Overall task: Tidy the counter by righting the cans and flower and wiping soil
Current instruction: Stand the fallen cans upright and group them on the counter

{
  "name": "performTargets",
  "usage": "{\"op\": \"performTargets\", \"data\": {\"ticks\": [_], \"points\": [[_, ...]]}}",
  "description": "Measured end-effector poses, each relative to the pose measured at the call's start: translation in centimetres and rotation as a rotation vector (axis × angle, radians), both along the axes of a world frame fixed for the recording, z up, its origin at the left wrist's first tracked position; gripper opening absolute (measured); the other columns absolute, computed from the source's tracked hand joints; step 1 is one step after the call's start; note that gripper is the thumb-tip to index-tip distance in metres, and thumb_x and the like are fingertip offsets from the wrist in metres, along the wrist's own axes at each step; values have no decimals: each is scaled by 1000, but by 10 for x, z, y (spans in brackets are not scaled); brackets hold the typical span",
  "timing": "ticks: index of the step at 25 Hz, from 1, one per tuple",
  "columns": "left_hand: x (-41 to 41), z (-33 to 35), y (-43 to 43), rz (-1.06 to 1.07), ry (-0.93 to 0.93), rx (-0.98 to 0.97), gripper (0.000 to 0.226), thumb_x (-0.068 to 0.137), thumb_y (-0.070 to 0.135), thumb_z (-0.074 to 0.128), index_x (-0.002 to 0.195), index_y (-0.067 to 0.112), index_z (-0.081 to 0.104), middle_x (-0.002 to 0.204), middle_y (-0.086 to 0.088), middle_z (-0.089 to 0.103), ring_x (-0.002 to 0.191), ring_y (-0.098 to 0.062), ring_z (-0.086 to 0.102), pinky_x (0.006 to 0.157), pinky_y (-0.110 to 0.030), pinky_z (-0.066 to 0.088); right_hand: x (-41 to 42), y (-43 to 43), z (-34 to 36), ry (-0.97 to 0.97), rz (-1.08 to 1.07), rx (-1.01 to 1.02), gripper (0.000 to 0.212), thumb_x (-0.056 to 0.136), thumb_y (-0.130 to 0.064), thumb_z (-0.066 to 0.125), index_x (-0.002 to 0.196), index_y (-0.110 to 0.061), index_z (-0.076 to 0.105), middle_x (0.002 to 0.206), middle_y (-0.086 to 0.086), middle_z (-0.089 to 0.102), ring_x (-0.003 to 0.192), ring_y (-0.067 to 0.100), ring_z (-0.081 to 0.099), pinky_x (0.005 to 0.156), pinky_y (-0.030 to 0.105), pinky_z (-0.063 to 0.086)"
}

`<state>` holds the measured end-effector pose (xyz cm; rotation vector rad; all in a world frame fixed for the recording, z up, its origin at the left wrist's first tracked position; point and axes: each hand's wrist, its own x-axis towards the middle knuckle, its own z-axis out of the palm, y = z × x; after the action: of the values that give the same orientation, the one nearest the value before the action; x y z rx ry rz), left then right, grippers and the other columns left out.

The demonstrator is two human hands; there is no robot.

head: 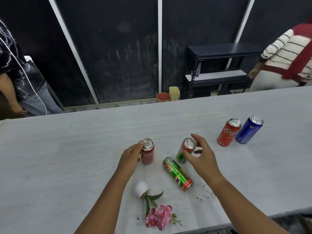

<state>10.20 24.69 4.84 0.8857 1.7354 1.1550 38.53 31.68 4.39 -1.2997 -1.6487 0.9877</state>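
1. Counter (67, 149): pale wood-grain top.
2. Left hand (133, 154) grips upright red can (149, 156); right hand (200, 156) grips upright green can (190, 144) just beside it.
3. Flower (159, 215) and white pot (141, 189) lie toppled near the front edge.
4. Second green can (178, 173) lies on its side between the forearms.
5. Soil (209, 195) scattered front right.

The far red can (228, 134) beside the blue can (248, 130) reads Coca-Cola in white script.

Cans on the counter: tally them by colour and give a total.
Red: 2, the held red can and the Coca-Cola can
Green: 2, the held green can and the lying green can
Blue: 1, the blue can
Total: 5
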Motion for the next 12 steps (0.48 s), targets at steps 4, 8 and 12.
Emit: {"op": "performTargets", "data": {"ticks": [4,8,12], "points": [[-5,2,0,4,-10,120,37,78,84,63,107,65,75,119,31,76,116,5,70,104,-34,57,-9,1,-9,21,26,-55,58,82,-30,90,128,-48,61,124,-31,68,115,-7,62,92,24,53],[-4,-6,-4,-65,44,165,49,76,53,91,122,47,74,124,22,77,120,4,69,93,-16,57,-13,0,-22,55,17,-126,54,80,-30,90,122,-50,63,120,-33,69,112,-10,63,96,28,56],[1,-11,1,-70,64,217,59,74,27,101,123,44,74,125,20,77,122,2,68,95,-22,61,-7,3,-19,127,-61,-129,51,77,-30,92,121,-43,69,117,-24,74,110,-2,69,96,35,60]]}}
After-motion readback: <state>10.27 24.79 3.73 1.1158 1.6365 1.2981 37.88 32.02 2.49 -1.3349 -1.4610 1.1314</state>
